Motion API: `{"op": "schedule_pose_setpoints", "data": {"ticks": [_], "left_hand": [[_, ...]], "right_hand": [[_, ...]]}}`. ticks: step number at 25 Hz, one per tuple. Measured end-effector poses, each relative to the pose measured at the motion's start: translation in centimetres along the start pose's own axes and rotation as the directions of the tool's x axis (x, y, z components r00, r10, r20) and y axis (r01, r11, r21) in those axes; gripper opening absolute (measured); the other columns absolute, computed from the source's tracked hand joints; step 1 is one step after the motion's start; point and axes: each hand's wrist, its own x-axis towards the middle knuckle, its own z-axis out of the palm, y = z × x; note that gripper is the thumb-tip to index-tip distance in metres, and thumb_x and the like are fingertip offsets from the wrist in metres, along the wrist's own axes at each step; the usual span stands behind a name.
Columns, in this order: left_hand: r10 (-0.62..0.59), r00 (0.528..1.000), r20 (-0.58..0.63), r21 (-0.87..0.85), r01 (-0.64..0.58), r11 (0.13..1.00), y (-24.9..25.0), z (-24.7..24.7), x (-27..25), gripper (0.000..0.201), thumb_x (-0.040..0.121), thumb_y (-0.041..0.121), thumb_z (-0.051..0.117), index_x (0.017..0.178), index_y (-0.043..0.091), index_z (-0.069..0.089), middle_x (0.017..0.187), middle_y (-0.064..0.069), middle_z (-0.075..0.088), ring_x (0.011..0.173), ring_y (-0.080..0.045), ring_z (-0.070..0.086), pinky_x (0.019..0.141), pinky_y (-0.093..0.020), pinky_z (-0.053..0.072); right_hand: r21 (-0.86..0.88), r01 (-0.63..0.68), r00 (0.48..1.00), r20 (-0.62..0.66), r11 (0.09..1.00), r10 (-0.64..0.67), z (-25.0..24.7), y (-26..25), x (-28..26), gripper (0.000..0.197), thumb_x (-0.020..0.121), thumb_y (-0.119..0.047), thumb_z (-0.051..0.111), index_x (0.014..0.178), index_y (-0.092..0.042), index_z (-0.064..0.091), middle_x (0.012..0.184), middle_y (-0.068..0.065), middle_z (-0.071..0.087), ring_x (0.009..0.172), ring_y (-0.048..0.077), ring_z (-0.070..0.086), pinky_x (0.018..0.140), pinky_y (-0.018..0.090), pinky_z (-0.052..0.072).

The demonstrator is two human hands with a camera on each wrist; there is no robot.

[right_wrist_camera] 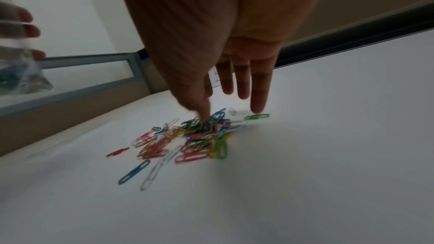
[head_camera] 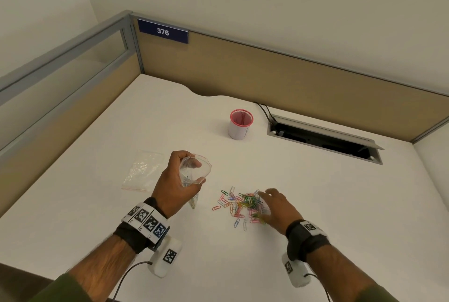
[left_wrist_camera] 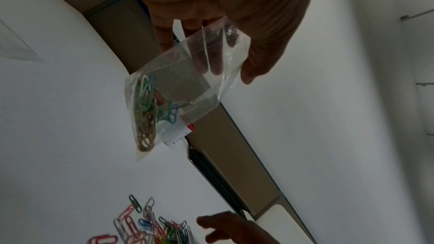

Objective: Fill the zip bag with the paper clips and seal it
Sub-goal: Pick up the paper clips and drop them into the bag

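My left hand (head_camera: pixel 178 180) grips a clear zip bag (head_camera: pixel 194 171) by its upper part above the white desk, with the mouth held wide. In the left wrist view the zip bag (left_wrist_camera: pixel 178 88) hangs from the fingers with several coloured clips in its bottom corner. A heap of coloured paper clips (head_camera: pixel 239 204) lies on the desk to the right of the bag. My right hand (head_camera: pixel 274 207) hovers over the heap's right side with fingers spread and straight. In the right wrist view the fingertips (right_wrist_camera: pixel 257 110) reach down onto the paper clips (right_wrist_camera: pixel 197 136), and the thumb touches the pile.
A stack of spare clear zip bags (head_camera: pixel 143 170) lies left of my left hand. A white cup with a pink rim (head_camera: pixel 240 124) stands farther back. An open cable tray (head_camera: pixel 325 138) is set into the desk at the back right. Partition walls (head_camera: pixel 267 70) close the back and left.
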Motion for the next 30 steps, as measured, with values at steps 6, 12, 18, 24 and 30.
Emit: {"op": "schedule_pose_setpoints", "data": {"ticks": [6, 12, 18, 24, 30], "left_hand": [[0.008, 1.000, 0.019, -0.006, -0.008, 1.000, 0.9, 0.9, -0.7, 0.056, 0.078, 0.006, 0.080, 0.118, 0.020, 0.042, 0.109, 0.002, 0.066, 0.115, -0.012, 0.061, 0.085, 0.002, 0.041], [0.020, 0.999, 0.027, -0.005, -0.020, 1.000, 1.1, 0.7, -1.0, 0.057, 0.078, 0.009, 0.081, 0.117, 0.025, 0.041, 0.109, 0.004, 0.066, 0.115, -0.009, 0.061, 0.092, -0.016, 0.046], [0.010, 1.000, 0.029, -0.015, -0.009, 1.000, 1.6, 1.0, -0.7, 0.056, 0.079, 0.009, 0.080, 0.116, 0.023, 0.041, 0.110, 0.005, 0.065, 0.116, -0.007, 0.060, 0.090, -0.012, 0.047], [0.011, 0.999, 0.044, -0.037, -0.010, 0.999, 1.7, 1.5, -0.1, 0.056, 0.079, 0.008, 0.079, 0.114, 0.029, 0.040, 0.111, 0.006, 0.066, 0.115, -0.005, 0.060, 0.086, -0.003, 0.043], [0.023, 0.998, 0.055, -0.049, -0.020, 0.999, 0.9, 2.5, 0.4, 0.054, 0.079, 0.006, 0.078, 0.116, 0.024, 0.044, 0.110, 0.007, 0.067, 0.117, -0.013, 0.060, 0.100, -0.016, 0.043]], "right_hand": [[-0.117, -0.095, 0.992, 0.069, 0.989, 0.104, 1.4, -2.0, 0.8, 0.065, 0.080, -0.026, 0.069, 0.138, -0.022, 0.039, 0.132, 0.009, 0.039, 0.123, 0.029, 0.039, 0.095, 0.043, 0.049], [-0.073, -0.057, 0.997, 0.042, 0.996, 0.060, 1.1, -3.5, 2.3, 0.053, 0.087, -0.016, 0.059, 0.137, -0.019, 0.041, 0.137, 0.010, 0.038, 0.125, 0.030, 0.042, 0.099, 0.044, 0.047], [-0.166, 0.057, 0.998, 0.014, 0.984, -0.055, 1.7, -4.7, 2.7, 0.038, 0.092, -0.017, 0.053, 0.130, -0.023, 0.051, 0.127, 0.007, 0.048, 0.118, 0.027, 0.045, 0.092, 0.040, 0.050], [-0.202, 0.009, 0.998, -0.052, 0.979, -0.020, 1.5, -4.0, 2.8, 0.017, 0.093, -0.018, 0.051, 0.102, -0.011, 0.063, 0.111, 0.012, 0.058, 0.099, 0.028, 0.058, 0.082, 0.033, 0.049], [0.065, -0.138, 0.984, -0.104, 0.988, 0.144, -0.1, -2.3, 2.8, 0.009, 0.086, -0.016, 0.061, 0.088, -0.016, 0.069, 0.104, 0.006, 0.069, 0.096, 0.023, 0.063, 0.082, 0.028, 0.048]]}}
